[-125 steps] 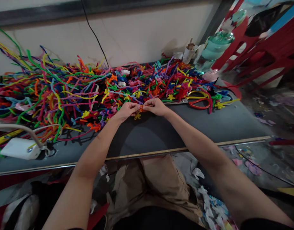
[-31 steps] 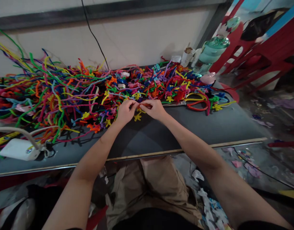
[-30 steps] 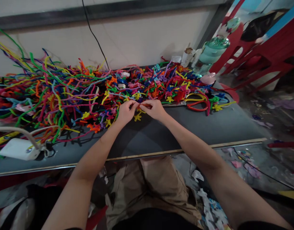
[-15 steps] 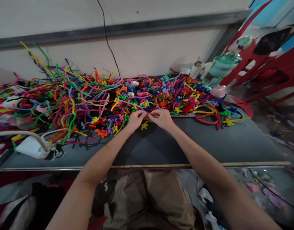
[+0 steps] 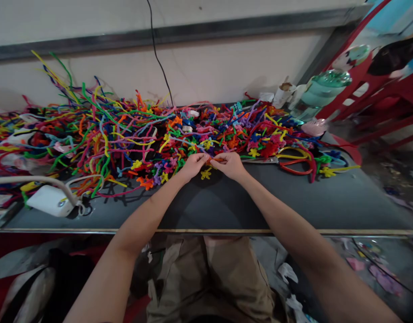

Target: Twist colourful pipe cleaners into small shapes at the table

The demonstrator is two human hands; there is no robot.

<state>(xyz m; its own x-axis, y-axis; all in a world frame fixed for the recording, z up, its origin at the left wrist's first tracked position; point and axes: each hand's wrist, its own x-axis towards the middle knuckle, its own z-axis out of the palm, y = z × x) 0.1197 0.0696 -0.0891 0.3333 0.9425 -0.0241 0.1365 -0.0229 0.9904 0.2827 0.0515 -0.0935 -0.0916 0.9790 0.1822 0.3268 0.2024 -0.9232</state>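
Note:
Both of my hands meet at the near edge of a heap of coloured pipe cleaners (image 5: 125, 134). My left hand (image 5: 194, 166) pinches a small orange pipe cleaner (image 5: 209, 160), which my fingers mostly cover. From the other side my right hand (image 5: 230, 165) grips the same orange piece, its fingers curled. Just below the fingertips a yellow pipe-cleaner flower (image 5: 206, 173) shows; whether it touches my hands I cannot tell. To the right lies a pair of scissors (image 5: 295, 167) with orange and yellow handles, its blades pointing at my right hand.
A white device (image 5: 51, 201) with a thick pale stem stands at the left of the dark tabletop (image 5: 293, 202). At the back right are a paper cup (image 5: 283, 93), a green-tinted bottle (image 5: 322, 92) and a pink shell-shaped item (image 5: 314, 127). Red chairs (image 5: 388, 107) stand beyond.
The camera view has swung, so the table sits further right and lower. Between my fingers, the orange piece showed as a compact bit earlier; my hands stay close together around it.

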